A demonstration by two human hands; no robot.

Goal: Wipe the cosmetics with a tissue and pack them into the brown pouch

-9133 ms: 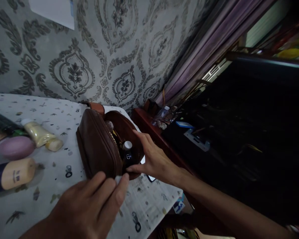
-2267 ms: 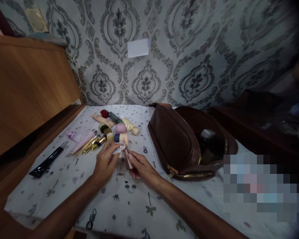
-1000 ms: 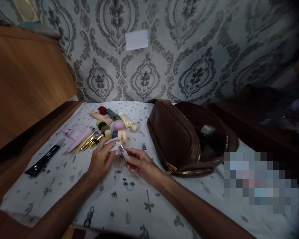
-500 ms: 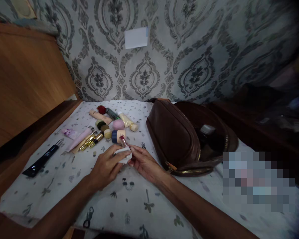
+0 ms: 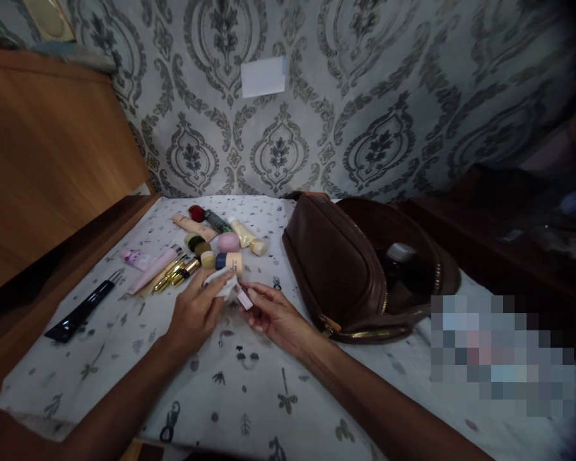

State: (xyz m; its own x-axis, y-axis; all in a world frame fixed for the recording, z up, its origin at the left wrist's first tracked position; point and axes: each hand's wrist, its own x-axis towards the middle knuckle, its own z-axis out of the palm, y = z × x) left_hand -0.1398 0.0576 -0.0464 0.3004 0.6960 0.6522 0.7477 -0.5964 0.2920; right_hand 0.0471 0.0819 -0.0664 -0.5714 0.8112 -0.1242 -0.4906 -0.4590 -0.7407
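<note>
My left hand (image 5: pixel 195 312) is closed on a white tissue (image 5: pixel 222 282) and presses it against a small pink cosmetic tube (image 5: pixel 243 298). My right hand (image 5: pixel 273 312) pinches that tube by its lower end. Both hands hover over the patterned white cloth (image 5: pixel 249 384), just in front of a row of cosmetics (image 5: pixel 206 246). An open brown leather pouch (image 5: pixel 345 269) stands to the right of my hands, with a dark bottle with a silver cap (image 5: pixel 402 266) inside it.
A black tube (image 5: pixel 79 314) and a pink tube (image 5: pixel 153 269) lie at the left of the cloth. A wooden cabinet (image 5: pixel 43 160) rises on the left. Damask wallpaper with a white plate (image 5: pixel 263 76) stands behind. Dark furniture (image 5: pixel 509 211) sits to the right.
The tube has tilted from pointing up to lying lower between my hands. My left hand with the tissue has shifted up along it. The view has barely moved.
</note>
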